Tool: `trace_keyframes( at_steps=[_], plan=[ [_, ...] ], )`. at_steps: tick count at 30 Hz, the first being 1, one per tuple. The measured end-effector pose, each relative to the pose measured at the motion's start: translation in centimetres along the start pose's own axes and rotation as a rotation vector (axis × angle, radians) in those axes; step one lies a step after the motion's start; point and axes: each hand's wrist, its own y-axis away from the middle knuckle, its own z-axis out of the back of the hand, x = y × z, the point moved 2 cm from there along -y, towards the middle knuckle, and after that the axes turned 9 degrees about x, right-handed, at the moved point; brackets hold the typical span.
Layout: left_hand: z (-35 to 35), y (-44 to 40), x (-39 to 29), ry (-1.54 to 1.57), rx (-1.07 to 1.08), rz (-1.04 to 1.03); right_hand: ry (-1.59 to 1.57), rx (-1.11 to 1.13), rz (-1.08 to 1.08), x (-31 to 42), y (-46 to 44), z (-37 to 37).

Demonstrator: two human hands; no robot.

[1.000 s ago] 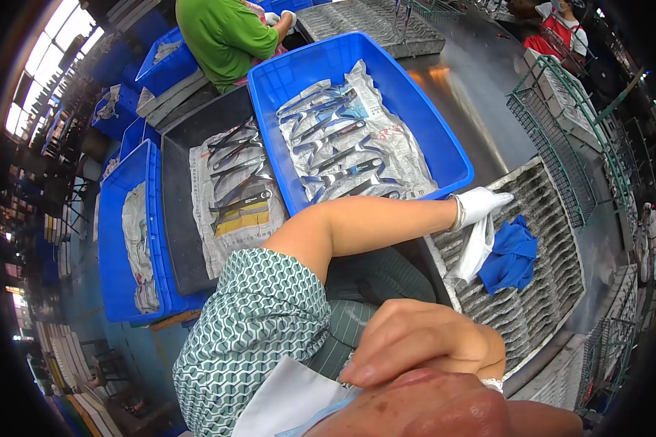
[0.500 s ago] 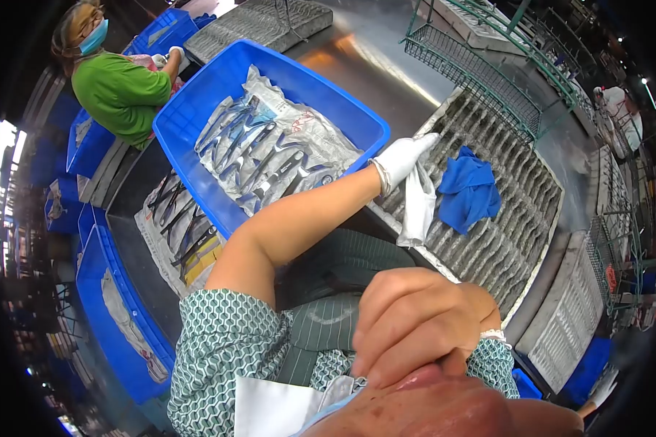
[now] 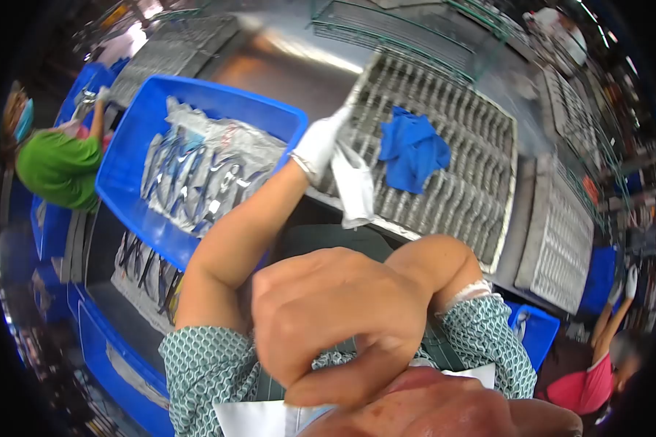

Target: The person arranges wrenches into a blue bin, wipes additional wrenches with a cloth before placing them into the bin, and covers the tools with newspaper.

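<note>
Ribbed tray [image 3: 477,160]: right of upper centre. Blue bin [image 3: 288,122]: upper left, tools [image 3: 191,175] inside. My right hand [image 3: 339,313]: fingers curled narrow near mouth. Blue cloth [image 3: 413,151]: on tray. My left hand [image 3: 319,146]: holding limp white glove [image 3: 355,191].

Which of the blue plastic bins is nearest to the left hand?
The large blue plastic bin, lined with crumpled paper under metallic pieces: its corner is beside the wrist of the white-gloved left hand, while the other blue bins stand farther away.
</note>
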Motion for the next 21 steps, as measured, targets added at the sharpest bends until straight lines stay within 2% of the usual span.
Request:
trace_keyframes(
  at_steps=[2,4,8,12,16,21],
  plan=[
    [1.1,-1.3,0.7,-0.032,-0.002,-0.086,0.06,-0.048,0.048,0.6,0.1,0.4],
    [0.8,-0.8,0.2,-0.044,0.028,-0.075,0.068,-0.089,0.088,0.9,0.4,0.6],
    [0.0,-0.2,-0.1,-0.046,-0.044,-0.08,-0.089,-0.191,0.011,1.3,0.9,0.9],
    [0.9,-0.9,0.3,-0.071,0.001,-0.088,0.01,-0.161,-0.015,0.6,0.2,-0.2],
    [-0.4,0.1,-0.3,-0.058,-0.04,-0.098,0.071,-0.28,0.091,1.3,0.0,0.3],
    [-0.3,-0.4,-0.2,-0.048,-0.075,-0.09,0.063,-0.295,0.116,1.1,1.1,0.7]
  ],
)
